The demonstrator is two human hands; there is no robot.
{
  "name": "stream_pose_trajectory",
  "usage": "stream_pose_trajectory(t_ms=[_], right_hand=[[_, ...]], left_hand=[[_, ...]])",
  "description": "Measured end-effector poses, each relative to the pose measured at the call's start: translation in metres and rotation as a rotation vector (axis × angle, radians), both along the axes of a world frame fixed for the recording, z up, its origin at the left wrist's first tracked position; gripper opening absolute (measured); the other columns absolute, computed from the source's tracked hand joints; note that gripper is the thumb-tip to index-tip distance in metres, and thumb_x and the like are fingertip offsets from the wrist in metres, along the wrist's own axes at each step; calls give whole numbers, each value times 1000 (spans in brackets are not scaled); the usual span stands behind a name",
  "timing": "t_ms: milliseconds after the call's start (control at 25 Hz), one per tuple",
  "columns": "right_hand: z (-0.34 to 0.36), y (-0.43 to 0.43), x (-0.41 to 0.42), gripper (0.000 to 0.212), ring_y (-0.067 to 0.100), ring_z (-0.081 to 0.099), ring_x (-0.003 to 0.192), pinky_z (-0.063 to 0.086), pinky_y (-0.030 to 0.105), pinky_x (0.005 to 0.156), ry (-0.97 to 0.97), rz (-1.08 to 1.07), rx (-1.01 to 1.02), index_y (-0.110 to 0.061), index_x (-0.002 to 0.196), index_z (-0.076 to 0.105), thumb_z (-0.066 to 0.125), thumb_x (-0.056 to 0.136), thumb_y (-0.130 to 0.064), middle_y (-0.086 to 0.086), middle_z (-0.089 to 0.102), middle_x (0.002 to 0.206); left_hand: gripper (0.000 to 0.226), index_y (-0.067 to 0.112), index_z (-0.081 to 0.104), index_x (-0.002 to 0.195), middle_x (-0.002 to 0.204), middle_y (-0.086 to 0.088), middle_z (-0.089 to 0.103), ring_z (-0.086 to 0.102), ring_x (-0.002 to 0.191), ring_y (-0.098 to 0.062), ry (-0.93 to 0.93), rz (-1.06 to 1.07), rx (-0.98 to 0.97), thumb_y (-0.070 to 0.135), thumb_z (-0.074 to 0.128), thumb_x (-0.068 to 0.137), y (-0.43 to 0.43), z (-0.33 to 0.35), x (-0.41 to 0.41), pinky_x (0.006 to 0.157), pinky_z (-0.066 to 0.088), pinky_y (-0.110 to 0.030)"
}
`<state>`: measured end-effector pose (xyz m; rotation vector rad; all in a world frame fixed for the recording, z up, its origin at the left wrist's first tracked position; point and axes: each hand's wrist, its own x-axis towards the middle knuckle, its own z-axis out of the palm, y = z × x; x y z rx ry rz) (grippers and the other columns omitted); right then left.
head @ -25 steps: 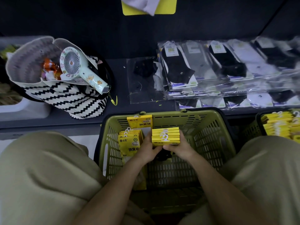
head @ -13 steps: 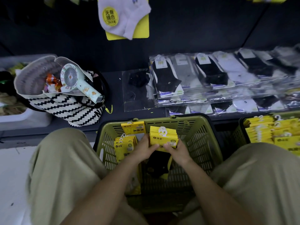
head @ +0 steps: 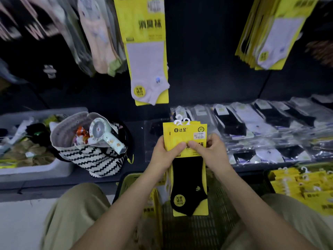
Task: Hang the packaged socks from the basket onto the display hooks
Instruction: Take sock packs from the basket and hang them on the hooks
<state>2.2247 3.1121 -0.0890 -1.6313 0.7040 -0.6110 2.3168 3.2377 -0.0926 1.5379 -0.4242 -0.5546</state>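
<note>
**A bundle of packaged socks (head: 187, 134) is held up over the basket (head: 124, 184), below the hanging display packs (head: 147, 51).**

The bundle is grasped at its yellow header cards by both hands. The left hand (head: 163, 156) is curled round the left edge and the right hand (head: 212, 152) round the right, with both thumbs pressed on the front. The packs are judged light and thin: the card stiff, the black sock below soft and apt to swing. The glossy cards may slide apart, so hold is best taken just under the white hanger loops (head: 180, 120). Three loops are counted; the number of packs cannot be told. One further heap of yellow packs (head: 306, 186) is seen at the right.
</note>
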Motion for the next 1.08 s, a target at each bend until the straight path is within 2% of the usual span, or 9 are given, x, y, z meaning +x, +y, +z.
stream_pose_trajectory(t_ms=[160, 320, 440, 600, 760, 880, 960, 1080], right_hand=[[60, -3, 15, 24, 6, 67, 81, 53, 20, 69, -123, 120, -63, -20, 94, 64, 76, 74, -24, -9, 71, 89], [116, -3, 29, 12, 6, 67, 77, 53, 16, 64, -253, 194, -132, -20, 88, 66, 73, 78, -18, -11, 72, 81], [157, -6, 43, 9, 3, 65, 65, 49, 15, 55, -326, 214, -157, -16, 80, 59, 68, 83, -14, -9, 70, 67], [196, -6, 61, 7, 9, 67, 64, 54, 24, 53, -313, 294, -223, -15, 82, 58, 62, 88, -13, -5, 69, 65], [224, -2, 78, 12, 11, 68, 70, 53, 21, 63, -325, 338, -287, -17, 91, 64, 61, 87, -6, 2, 71, 78], [240, 3, 90, 12, 11, 68, 75, 54, 21, 68, -320, 357, -256, -17, 92, 66, 62, 87, -7, 2, 72, 86], [248, 6, 96, 8, 13, 67, 77, 55, 26, 72, -330, 343, -276, -18, 89, 68, 63, 87, -11, 2, 72, 87], [254, 10, 102, 9, 20, 63, 83, 52, 34, 78, -337, 309, -356, -19, 82, 69, 64, 86, -13, 1, 70, 90]], left_hand=[[39, 31, 55, 97, 95, 12, 68, 67, 79, 3, -66, 15, -92, 27, 79, 67, 3, 55, 21, 61, 51, -12], [36, 31, 59, 95, 88, 14, 72, 68, 80, 0, -195, 82, -159, 25, 81, 67, 10, 101, 40, 61, 52, -13], [45, 31, 59, 96, 88, 15, 72, 68, 80, -1, -241, 82, -201, 39, 80, 56, 14, 129, 51, 62, 52, -13], [50, 28, 58, 95, 84, 15, 73, 69, 78, 0, -212, 94, -284, 49, 73, 52, 19, 154, 66, 60, 51, -12], [49, 28, 60, 96, 88, 13, 73, 69, 82, -2, -271, 120, -310, 51, 71, 54, 29, 177, 86, 64, 52, -14], [39, 30, 60, 94, 84, 20, 72, 68, 78, 2, -338, 125, -327, 42, 72, 59, 36, 193, 99, 60, 50, -9], [33, 31, 59, 92, 81, 26, 70, 66, 75, 6, -383, 144, -332, 38, 72, 62, 39, 200, 106, 58, 48, -7], [30, 30, 59, 91, 81, 19, 72, 67, 75, 5, -405, 160, -335, 36, 72, 64, 42, 202, 111, 59, 48, -8]])
